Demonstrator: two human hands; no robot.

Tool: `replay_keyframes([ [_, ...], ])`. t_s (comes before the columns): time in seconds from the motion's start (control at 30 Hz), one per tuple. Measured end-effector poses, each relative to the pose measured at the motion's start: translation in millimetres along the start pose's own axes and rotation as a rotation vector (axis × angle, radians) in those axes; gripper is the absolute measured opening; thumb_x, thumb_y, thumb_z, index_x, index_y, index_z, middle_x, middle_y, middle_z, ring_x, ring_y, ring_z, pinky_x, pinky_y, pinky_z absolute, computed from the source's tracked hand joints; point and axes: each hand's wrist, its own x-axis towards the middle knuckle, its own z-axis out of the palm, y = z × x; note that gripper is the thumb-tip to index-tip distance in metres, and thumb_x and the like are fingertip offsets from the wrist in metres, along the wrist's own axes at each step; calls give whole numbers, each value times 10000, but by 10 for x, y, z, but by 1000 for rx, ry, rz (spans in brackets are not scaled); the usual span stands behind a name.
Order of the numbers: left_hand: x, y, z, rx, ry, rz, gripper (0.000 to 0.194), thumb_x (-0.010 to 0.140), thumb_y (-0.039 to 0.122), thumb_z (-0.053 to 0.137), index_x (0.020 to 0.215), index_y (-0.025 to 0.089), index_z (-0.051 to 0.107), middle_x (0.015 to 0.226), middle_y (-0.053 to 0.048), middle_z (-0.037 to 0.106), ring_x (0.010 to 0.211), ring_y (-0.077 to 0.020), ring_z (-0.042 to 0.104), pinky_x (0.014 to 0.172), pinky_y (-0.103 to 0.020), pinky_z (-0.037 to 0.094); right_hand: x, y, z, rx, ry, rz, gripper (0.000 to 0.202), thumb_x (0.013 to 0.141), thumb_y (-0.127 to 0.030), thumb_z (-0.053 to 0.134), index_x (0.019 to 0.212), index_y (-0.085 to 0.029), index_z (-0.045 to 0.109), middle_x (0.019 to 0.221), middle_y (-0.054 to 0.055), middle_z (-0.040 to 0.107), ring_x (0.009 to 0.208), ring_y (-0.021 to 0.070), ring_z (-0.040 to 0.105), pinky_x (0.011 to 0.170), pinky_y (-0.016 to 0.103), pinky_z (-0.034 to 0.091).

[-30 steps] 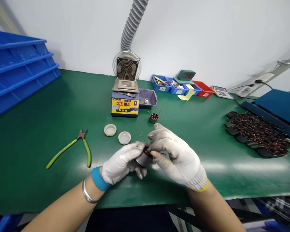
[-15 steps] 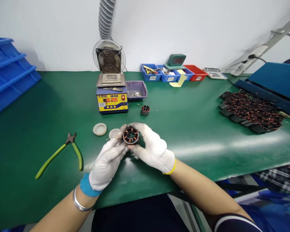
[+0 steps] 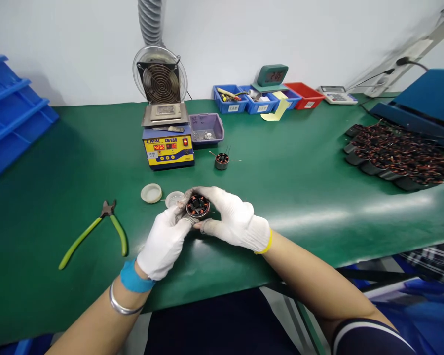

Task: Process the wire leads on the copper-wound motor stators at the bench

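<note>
Both hands wear white gloves and hold one round motor stator (image 3: 198, 206) with copper coils, its open centre facing up toward the camera. My left hand (image 3: 166, 239) grips its left side, fingers closed around the rim. From the right, my right hand (image 3: 235, 217) wraps it with the thumb low and the fingers over the far edge. Just beyond the left fingertips lie two small pale dishes, one at the left (image 3: 151, 193) and one partly hidden by the glove (image 3: 174, 198). A second stator (image 3: 221, 160) with upright wires stands farther back.
Green-handled cutters (image 3: 108, 209) lie left. Behind are a yellow-blue solder pot (image 3: 169, 152), a purple tray (image 3: 207, 129), blue bins (image 3: 230, 106) and a red bin (image 3: 309, 104). Many stators (image 3: 399, 158) are piled right; blue crates (image 3: 15, 113) stand left.
The view has shifted slightly. The left fingers have changed their grip on the held stator, which sits at a slightly different angle. The right hand keeps its hold.
</note>
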Motion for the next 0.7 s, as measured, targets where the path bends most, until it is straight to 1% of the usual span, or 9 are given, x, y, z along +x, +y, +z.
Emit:
replay_keyframes([
  [0.1,23,9,-120,196,-4,95,300,750,342,689,974,146,731,1042,-72,728,1003,-254,664,908,-339,538,-4,24,0,38,88,-3,596,735,-238,816,1268,-230,547,1186,35,611,1079,220,603,908,343,503],
  [0.2,38,101,-239,351,119,211,197,799,324,640,866,163,730,958,-63,740,862,-211,689,774,-296,559,-2,22,-35,-15,84,30,569,681,-234,840,1186,-252,578,1132,11,609,992,214,626,825,330,506],
  [0.3,54,230,-325,187,376,355,223,871,356,541,824,178,667,757,-16,707,620,-161,657,569,-276,530,2,-4,-87,-104,1,31,544,677,-191,803,1170,-260,585,1143,10,589,957,217,626,759,315,495],
  [0.37,65,264,-346,130,442,510,239,909,383,496,916,207,657,866,8,707,773,-171,677,689,-302,543,3,-22,-105,-146,-34,4,554,670,-153,773,1181,-254,584,1158,19,572,957,221,622,735,302,489],
  [0.43,68,237,-330,321,336,572,225,889,395,550,979,224,666,1001,9,694,946,-189,644,851,-326,506,2,-37,-112,-154,-58,-41,588,663,-128,756,1209,-246,575,1168,28,558,961,219,620,743,297,493],
  [0.47,64,210,-311,481,240,543,213,864,386,585,950,214,676,977,-5,692,923,-186,632,850,-320,491,2,-43,-118,-152,-65,-58,599,663,-125,753,1221,-246,572,1171,30,554,961,219,620,754,299,497],
  [0.57,26,161,-260,761,22,369,186,787,339,621,706,176,656,677,-24,639,655,-155,569,635,-281,464,-1,-60,-159,-158,-101,-94,603,672,-134,742,1238,-261,577,1170,29,553,933,218,628,755,307,506],
  [0.63,-10,204,-264,593,-9,244,197,759,323,606,630,176,627,572,-15,587,528,-138,515,489,-258,402,-3,-70,-205,-159,-131,-101,592,668,-130,733,1227,-270,593,1168,25,555,933,219,628,758,306,511],
  [0.7,-33,290,-306,248,-2,205,184,717,282,638,574,190,568,488,19,499,418,-109,430,402,-241,324,-5,-75,-250,-147,-141,-101,601,659,-119,726,1226,-273,602,1172,26,555,958,219,621,787,305,513],
])
